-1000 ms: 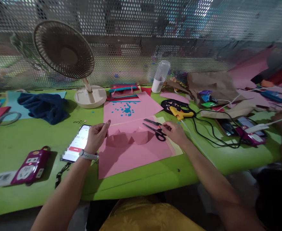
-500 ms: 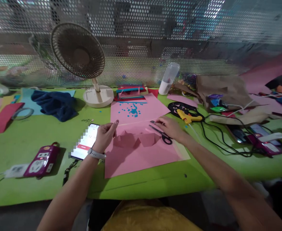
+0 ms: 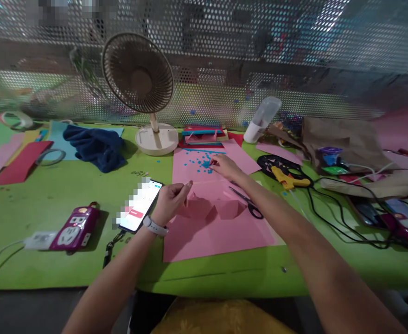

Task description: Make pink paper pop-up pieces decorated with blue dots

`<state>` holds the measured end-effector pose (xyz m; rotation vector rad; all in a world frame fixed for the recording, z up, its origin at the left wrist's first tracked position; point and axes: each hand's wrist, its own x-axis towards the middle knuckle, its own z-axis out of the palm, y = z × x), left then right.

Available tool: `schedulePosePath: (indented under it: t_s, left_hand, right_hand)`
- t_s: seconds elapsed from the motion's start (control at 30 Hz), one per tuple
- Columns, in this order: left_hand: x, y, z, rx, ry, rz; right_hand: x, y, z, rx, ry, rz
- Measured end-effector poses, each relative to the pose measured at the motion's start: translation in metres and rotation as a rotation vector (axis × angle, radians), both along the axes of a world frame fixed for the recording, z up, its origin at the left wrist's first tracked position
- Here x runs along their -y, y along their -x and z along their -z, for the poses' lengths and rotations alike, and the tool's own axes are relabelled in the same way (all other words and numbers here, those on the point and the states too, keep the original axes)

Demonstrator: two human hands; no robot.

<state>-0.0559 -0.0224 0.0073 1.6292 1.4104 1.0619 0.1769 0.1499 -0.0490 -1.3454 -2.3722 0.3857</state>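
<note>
Starting nearest, we have a pink paper sheet carrying a folded pink paper piece. The left hand is at that piece's left part, fingers curled, thumb pressed to index; we can't tell if paper's caught between. Black-handled scissors lie right of the piece, beside the right forearm. Farther, we see the right hand at blue paper bits on another pink sheet, fingers bent downward; we can't tell if they're pinching one. Behind: desk fan.
</note>
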Motion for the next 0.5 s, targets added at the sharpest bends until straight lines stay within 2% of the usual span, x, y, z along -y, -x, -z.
schedulePosePath:
  t_s: [0.2, 0.33, 0.43, 0.5]
  left_hand:
    - [-0.002, 0.002, 0.001, -0.007, 0.003, 0.015]
    - [-0.002, 0.001, 0.002, -0.032, -0.009, 0.011]
    - [-0.003, 0.006, -0.002, -0.069, -0.013, 0.019]
    - [-0.004, 0.013, -0.007, -0.159, -0.034, 0.053]
  right_hand:
    - [-0.003, -0.001, 0.003, -0.014, 0.007, 0.012]
    - [0.011, -0.006, -0.006, -0.035, -0.004, 0.055]
    - [0.039, -0.036, -0.023, -0.034, -0.031, 0.103]
    - [0.063, -0.075, -0.037, -0.014, -0.057, 0.144]
